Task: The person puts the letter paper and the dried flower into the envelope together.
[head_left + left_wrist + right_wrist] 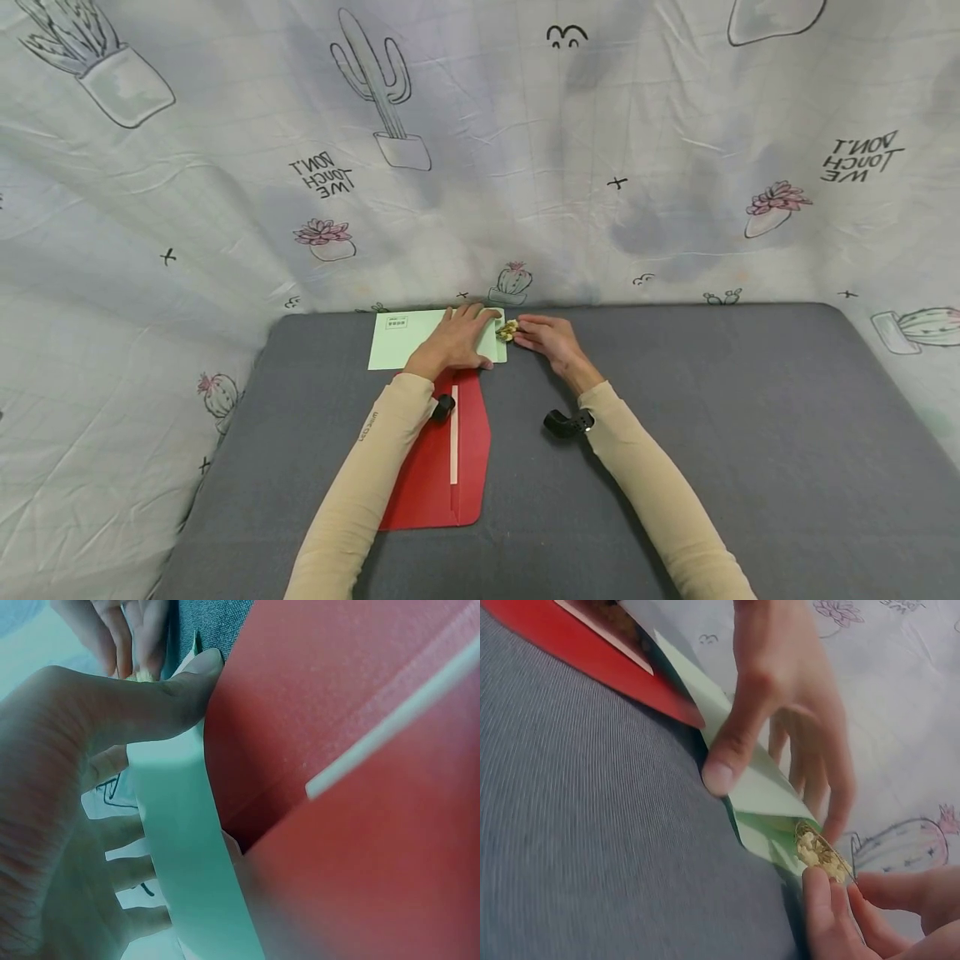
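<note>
A pale green envelope (393, 346) lies sideways at the back edge of the table, with a small printed stamp box at its corner. My left hand (456, 337) spans its right part, thumb on the near edge and fingers at the far edge, and the envelope's mouth bulges apart in the right wrist view. At that mouth, my right hand (552, 340) pinches a small bunch of dried yellowish flowers (819, 853) by its end. The flower heads sit partly within the opening; how deep they reach is hidden.
A red envelope (474, 450) with a pale strip (453, 437) along its flap lies under my left forearm, touching or close to the green one. The grey table (712, 433) meets a patterned cloth (480, 167) just behind the green envelope.
</note>
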Motion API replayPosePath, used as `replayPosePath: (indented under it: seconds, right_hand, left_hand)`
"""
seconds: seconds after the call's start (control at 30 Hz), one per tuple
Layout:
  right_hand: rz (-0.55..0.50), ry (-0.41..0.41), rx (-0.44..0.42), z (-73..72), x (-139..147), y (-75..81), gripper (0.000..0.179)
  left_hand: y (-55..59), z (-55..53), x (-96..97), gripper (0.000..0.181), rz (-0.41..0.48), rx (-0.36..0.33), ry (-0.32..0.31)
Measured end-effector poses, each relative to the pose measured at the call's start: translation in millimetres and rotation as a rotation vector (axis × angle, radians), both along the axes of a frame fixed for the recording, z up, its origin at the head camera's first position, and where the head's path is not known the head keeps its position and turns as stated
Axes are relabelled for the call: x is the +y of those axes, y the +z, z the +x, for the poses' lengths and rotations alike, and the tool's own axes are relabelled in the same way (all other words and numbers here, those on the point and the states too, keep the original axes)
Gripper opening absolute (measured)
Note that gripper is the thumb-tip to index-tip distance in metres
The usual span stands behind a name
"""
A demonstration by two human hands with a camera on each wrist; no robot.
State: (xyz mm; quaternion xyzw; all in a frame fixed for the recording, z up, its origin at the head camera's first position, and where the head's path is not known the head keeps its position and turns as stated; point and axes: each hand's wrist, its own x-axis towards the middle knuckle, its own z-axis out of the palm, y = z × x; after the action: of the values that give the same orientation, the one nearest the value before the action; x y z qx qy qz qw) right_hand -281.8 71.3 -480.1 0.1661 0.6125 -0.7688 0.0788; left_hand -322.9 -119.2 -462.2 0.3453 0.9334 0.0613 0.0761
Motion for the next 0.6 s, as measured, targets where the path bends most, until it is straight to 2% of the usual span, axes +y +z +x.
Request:
replayPosePath:
  seconds: [0.27, 0.5, 0.6]
  right_hand:
    - [-0.054, 0.122, -0.006, -5.6, -17, -1.5, 0.038]
    - [-0.085, 0.243, -0.037, -9.7, -23, 0.1, 0.054]
    - [-0.061, 0.272, -0.051, -11.2, -24, 2.6, 0.056]
  left_hand:
    - [-0.2, -1.7, 1.0, 0.086, -0.011, -0.011, -0.003]
    - [-0.8, -3.4, 0.7, 0.085, -0.025, -0.013, 0.005]
    - [-0.1, -4.1, 0.1, 0.086, -0.03, -0.02, 0.009]
